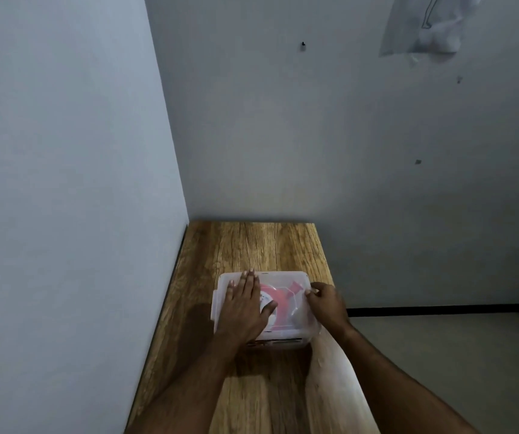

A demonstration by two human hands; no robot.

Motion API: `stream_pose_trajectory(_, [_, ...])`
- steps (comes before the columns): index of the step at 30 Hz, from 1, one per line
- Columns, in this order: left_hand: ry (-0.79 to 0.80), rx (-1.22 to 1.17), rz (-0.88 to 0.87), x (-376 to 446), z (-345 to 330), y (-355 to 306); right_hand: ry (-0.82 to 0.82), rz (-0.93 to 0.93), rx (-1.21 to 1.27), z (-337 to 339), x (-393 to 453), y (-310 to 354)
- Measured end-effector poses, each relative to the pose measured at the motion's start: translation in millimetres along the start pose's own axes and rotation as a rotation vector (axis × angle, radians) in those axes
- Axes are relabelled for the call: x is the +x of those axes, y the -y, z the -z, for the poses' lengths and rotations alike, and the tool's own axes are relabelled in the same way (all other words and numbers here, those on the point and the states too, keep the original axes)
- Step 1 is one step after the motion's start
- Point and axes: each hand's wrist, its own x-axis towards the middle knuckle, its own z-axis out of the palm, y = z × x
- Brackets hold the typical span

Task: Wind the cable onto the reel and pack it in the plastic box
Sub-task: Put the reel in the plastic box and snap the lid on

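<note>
So the plastic box (295,278) is sat on the wooden desk (245,245), roughly mid-way along its length and closer to the right edge than the left one that runs along the wall. The translucent lid (283,277) is already on top of it. Through the lid a red-and-white reel (278,297) can be made out inside the box, lying flat; the cable itself can't really be told apart through the cloudy plastic.

The left hand (242,303) is laid flat on the left half of the lid, fingers straight and together, pointed toward the far edge of the desk, thumb spread out toward the middle of the lid. Nothing is being gripped by it, it's just pressed palm-down on the lid.

The right hand (327,300) is placed at the right side of the box, fingers curled over the lid's right edge near the far right corner, so that edge is pinched or clamped by the fingertips. Both forearms are stretched in from the near edge of the desk.

A strip of label can be seen on the near side wall of the box, too blurry to read. The desk is pushed into the corner of two grey walls (63,151), and a pale sheet (424,23) is hung high on the far wall.
</note>
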Motion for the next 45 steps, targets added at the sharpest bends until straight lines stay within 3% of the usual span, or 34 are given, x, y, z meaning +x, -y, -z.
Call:
stream_pose_trajectory(2, [-0.013, 0.0, 0.011, 6, -1, 3, 0.043, -0.083, 0.136, 0, 2, 4])
stream_pose_trajectory(5, [-0.028, 0.003, 0.027, 15, -2, 8, 0.26, -0.334, 0.435, 6, 3, 15])
stream_pose_trajectory(7, [-0.032, 0.009, 0.024, 20, -1, 12, 0.34, -0.422, 0.483, 13, 7, 19])
stream_pose_trajectory(11, [-0.03, 0.016, 0.013, 26, 1, 16, 0.328, -0.479, 0.549, 17, 18, 25])
stream_pose_trajectory(19, [-0.059, 0.014, 0.008, 25, -1, 16, -0.031, -0.181, -0.107, -9, 30, 28])
stream_pose_trajectory(23, [-0.045, -0.004, 0.024, 24, 0, 16, -0.157, -0.041, -0.253, -14, 19, 38])
stream_pose_trajectory(26, [-0.062, 0.024, 0.018, 24, -3, 16, -0.168, 0.057, -0.384, -20, 12, 39])
stream_pose_trajectory(29, [-0.124, 0.024, 0.009, 22, -1, 15, -0.189, 0.283, -0.644, -32, 10, 35])
stream_pose_trajectory(33, [-0.154, 0.082, -0.045, 21, -8, 20, 0.011, 0.703, -0.763, -63, 12, 21])
stream_pose_trajectory(38, [-0.11, 0.083, -0.059, 19, -8, 23, 0.078, 0.705, -0.826, -76, 7, 13])
stream_pose_trajectory(42, [-0.19, -0.083, 0.032, 17, 11, 15, 0.072, 0.685, -0.815, -74, 10, 11])
stream_pose_trajectory(45, [-0.151, -0.193, 0.293, 18, 30, 12, 0.08, 0.644, -0.805, -77, 7, 11])
